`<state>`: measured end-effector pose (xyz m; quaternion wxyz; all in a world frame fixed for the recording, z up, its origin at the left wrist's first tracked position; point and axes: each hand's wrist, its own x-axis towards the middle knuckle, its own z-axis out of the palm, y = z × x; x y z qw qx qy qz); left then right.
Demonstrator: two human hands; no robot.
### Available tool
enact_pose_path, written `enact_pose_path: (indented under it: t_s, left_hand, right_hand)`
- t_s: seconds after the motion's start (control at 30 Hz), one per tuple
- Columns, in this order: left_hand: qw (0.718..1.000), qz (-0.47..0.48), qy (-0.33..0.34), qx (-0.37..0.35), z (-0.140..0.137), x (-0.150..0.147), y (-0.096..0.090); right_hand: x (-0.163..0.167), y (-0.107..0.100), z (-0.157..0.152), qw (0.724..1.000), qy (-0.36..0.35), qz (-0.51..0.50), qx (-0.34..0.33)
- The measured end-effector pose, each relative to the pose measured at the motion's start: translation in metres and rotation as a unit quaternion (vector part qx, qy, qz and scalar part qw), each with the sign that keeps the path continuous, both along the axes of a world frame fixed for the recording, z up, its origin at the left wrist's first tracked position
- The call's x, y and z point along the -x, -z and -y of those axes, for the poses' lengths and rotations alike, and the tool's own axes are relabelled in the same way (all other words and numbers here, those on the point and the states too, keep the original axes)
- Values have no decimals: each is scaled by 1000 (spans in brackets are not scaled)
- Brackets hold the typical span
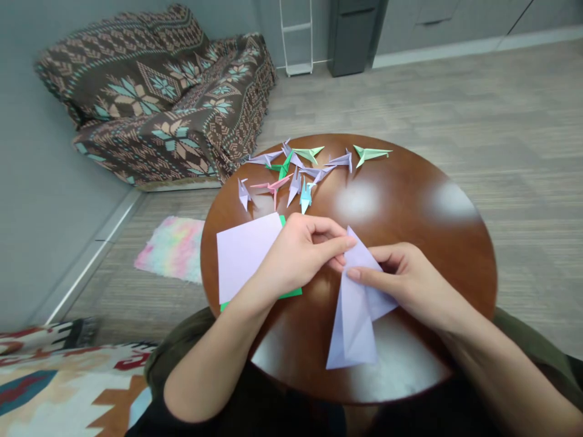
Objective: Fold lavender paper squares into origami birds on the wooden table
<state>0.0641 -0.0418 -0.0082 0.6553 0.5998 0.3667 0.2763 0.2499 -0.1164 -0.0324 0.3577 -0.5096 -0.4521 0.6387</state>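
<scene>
Toward the near edge of the round, glossy brown surface (410,203), your left hand (306,250) and right hand (405,276) pinch a folded lavender paper sheet (357,321) between fingers; likely light and crease-prone, it suits gentle holding at its folds.

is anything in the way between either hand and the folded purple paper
Nothing visible is: the left hand pinches the paper near its top, and the right hand grips it just below, both directly. The flat sheets lie to the left and the small figures farther back; neither comes between.
</scene>
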Motion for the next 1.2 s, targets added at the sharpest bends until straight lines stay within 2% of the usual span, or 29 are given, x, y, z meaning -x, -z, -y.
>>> enact_pose_path:
  t_s: [0.17, 0.53, 0.83, 1.2]
  left_hand:
    - [1000, -2, -21, 3, 3, -2, -1]
    - [999, 4, -42, 3, 2, -1, -1]
    - [999, -36, -9, -7, 0, -1, 1]
    - [999, -47, -20, -12, -1, 0, 2]
  right_hand:
    - [1, -3, 0, 1000, -7, -14, 0]
    - [4, -1, 0, 997, 21, 71, -36]
    - [4, -3, 1, 998, 9, 41, -36]
    - [7, -2, 1, 999, 8, 28, -28]
